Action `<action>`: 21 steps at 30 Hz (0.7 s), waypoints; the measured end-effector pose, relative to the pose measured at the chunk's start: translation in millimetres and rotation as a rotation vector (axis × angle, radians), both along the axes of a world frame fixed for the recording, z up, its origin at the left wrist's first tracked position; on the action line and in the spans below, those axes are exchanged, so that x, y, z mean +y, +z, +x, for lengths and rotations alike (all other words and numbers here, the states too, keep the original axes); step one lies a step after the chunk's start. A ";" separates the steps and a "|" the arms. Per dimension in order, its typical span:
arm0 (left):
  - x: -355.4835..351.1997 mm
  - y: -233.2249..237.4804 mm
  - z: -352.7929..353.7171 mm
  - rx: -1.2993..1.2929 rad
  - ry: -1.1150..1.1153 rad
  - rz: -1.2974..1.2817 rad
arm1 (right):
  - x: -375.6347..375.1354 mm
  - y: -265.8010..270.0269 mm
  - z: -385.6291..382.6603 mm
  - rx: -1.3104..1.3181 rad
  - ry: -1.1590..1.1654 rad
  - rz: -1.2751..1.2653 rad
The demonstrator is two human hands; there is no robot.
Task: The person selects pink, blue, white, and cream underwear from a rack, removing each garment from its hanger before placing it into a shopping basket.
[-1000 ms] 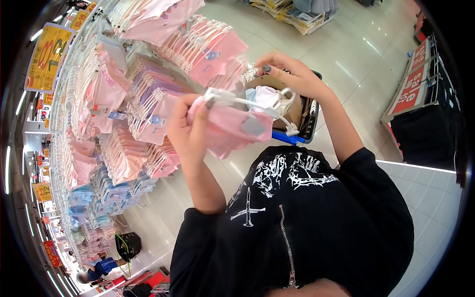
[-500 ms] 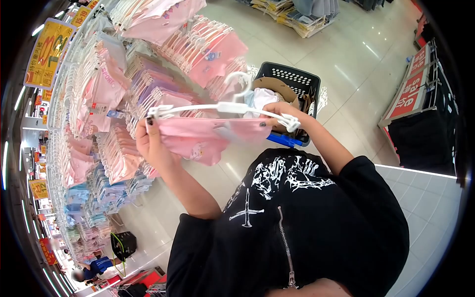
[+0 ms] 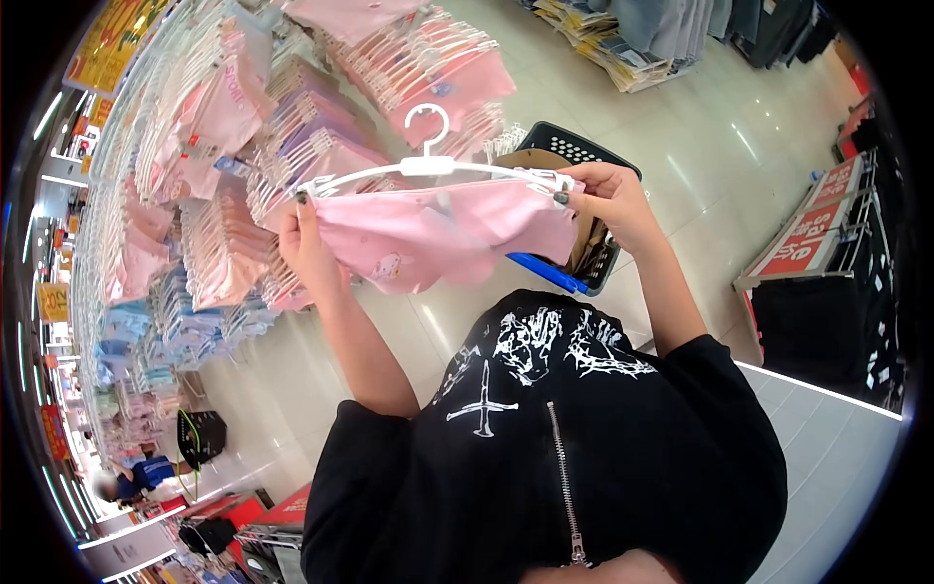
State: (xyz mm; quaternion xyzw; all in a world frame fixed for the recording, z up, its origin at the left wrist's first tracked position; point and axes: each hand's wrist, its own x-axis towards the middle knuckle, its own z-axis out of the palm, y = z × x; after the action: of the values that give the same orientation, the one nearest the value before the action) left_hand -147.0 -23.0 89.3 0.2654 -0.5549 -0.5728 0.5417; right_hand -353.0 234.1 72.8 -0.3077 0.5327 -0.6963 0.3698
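Note:
A white plastic clip hanger (image 3: 428, 167) is level in front of me, its hook pointing up and away. Pink underpants (image 3: 438, 234) with a small printed figure hang from it, stretched wide. At their left corner, just under the clip, my left hand (image 3: 309, 248) is closed on the fabric, thumb on the near side. My right hand (image 3: 618, 202) pinches the other corner beside the right clip, its thumb over the cloth. Behind the right end, the underpants and hand partly hide a black shopping basket (image 3: 584, 141) with a blue handle (image 3: 547, 273).
Racks of similar pink underwear (image 3: 438, 68) on hangers fill the left side, with bluish pieces (image 3: 229, 302) lower down. Folded jeans (image 3: 652, 39) lie at the top. A stand with red sale signs (image 3: 812, 238) is on the right. Another person (image 3: 146, 475) is far off at lower left.
The right corner of the underpants has come up and outward with my right hand, so the cloth is spread wider. The hanger is now more squarely attached at the right clip.

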 end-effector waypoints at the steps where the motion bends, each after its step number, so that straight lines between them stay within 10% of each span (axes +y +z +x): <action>1: -8.3 -9.4 5.0 -0.028 -0.034 -0.007 | -4.4 3.5 4.4 0.009 -0.046 -0.001; 5: 11.1 -13.3 -1.9 -0.552 0.450 -0.577 | -21.7 13.2 21.9 0.050 -0.046 0.045; 9: 64.6 -4.5 -18.6 -0.443 -0.128 -0.738 | -46.2 10.2 36.5 0.712 -0.054 0.103; 21: 79.1 -24.5 -15.1 -0.242 -0.347 -0.171 | -74.1 22.0 43.8 0.457 0.311 0.118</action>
State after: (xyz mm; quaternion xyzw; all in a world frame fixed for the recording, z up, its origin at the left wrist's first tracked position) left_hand -162.1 56.1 64.8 0.1859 -0.6996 -0.5724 0.3851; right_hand -309.3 160.0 94.8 -0.5129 0.5882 -0.5113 0.3597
